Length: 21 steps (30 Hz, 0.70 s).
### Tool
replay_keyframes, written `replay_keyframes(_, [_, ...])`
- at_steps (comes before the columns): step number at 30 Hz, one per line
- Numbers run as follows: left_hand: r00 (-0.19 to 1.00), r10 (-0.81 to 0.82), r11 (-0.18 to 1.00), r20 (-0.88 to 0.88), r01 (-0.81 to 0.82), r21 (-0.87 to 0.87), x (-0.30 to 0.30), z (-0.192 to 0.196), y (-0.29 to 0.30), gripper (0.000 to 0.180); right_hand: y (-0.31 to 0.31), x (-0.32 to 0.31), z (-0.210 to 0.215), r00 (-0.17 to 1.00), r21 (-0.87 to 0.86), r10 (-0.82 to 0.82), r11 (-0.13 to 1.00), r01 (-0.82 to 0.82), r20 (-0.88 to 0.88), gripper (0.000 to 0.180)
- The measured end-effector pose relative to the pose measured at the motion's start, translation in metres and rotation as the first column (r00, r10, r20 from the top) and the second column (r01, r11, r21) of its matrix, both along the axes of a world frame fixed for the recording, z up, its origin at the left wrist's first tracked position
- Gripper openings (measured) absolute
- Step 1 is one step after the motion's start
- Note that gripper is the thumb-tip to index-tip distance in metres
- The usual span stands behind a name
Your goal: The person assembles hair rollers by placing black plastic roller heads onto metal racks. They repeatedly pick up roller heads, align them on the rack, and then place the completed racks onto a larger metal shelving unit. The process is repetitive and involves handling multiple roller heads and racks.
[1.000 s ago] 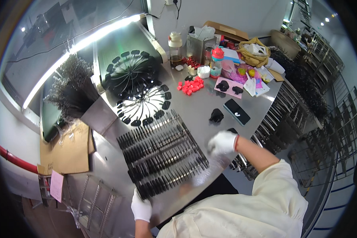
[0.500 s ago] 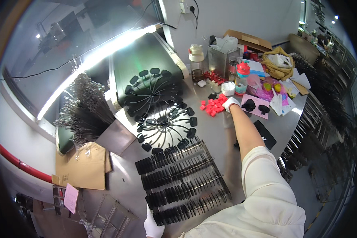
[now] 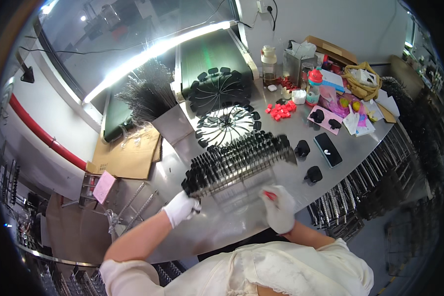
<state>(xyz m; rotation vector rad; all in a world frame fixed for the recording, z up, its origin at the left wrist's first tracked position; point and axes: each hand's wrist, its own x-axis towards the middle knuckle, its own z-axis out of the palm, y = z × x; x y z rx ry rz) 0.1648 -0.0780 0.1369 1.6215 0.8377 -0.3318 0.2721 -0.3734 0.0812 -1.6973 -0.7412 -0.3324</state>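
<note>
My gloved left hand [image 3: 180, 208] is closed on the near left corner of a metal rack [image 3: 241, 176], where a dark end sticks out by the fingers. Rows of small black paddle-shaped pieces [image 3: 227, 160] fill the rack, which is tilted up off the table. To the right of that corner, my gloved right hand [image 3: 281, 209] pinches a small red block [image 3: 270, 195]; motion blurs it slightly. A loose pile of similar red blocks [image 3: 281, 111] lies farther back on the table.
Two round fans of black pieces [image 3: 227, 123] stand behind the rack, by a green conveyor belt [image 3: 209, 54]. Right of the rack lie a phone [image 3: 328, 150] and two black parts [image 3: 313, 173]. Bottles [image 3: 314, 86] and bags crowd the back right. Cardboard [image 3: 126, 155] lies left.
My right hand has come back from the red pile with a red block. The rack has been tilted up, with my left hand at its corner. The whole view has shifted.
</note>
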Motion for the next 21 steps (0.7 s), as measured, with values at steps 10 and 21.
replay_keyframes(10, [0.996,0.007,0.984,-0.091,-0.023,-0.179,0.008,0.039,-0.043,0.009,0.117,0.029,-0.033,0.904,0.181,-0.388,0.916,0.357,0.180,0.026])
replay_keyframes(21, [0.993,0.026,0.978,0.114,-0.002,-0.207,-0.018,0.012,-0.046,0.021,0.107,0.025,-0.030,0.954,0.075,-0.292,0.955,0.288,0.060,0.024])
